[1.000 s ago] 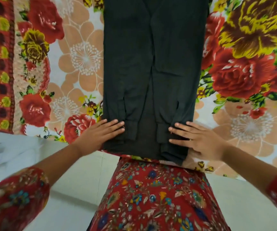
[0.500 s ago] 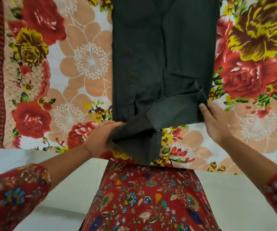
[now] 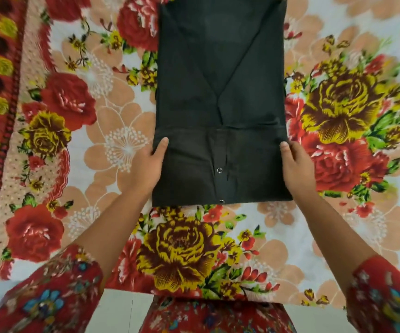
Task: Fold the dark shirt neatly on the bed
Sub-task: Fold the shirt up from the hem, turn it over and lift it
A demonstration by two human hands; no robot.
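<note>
Dark shirt (image 3: pixel 220 80) held at both sides of its near end. The left grip (image 3: pixel 146 169) pinches the left edge, thumb (image 3: pixel 162 146) on top of the cloth, fingers hidden under it. The right grip (image 3: pixel 297 169) does the same on the right edge: thumb (image 3: pixel 284 149) on top, fingers out of sight beneath. Both are closed on the fabric, level with each other.

Between them is a folded-over flap (image 3: pixel 194 164), lying flat on the rest of the shirt, crease toward the person, free edge straight across the body. Two snap buttons (image 3: pixel 219 170) show on the flap, one mid-flap, one at the crease. Above the flap the sleeves are folded in and meet in a V. The shirt is a narrow rectangle, long axis running away from the person; its top end is cut off by the frame.

The shirt lies at the middle of the bed, on a floral bedsheet (image 3: pixel 112 145) with red and yellow roses and peach flowers. Red floral sleeves (image 3: pixel 50 296) cover both forearms at the bottom corners. The pale floor (image 3: pixel 122 313) shows under the bed's near edge.
</note>
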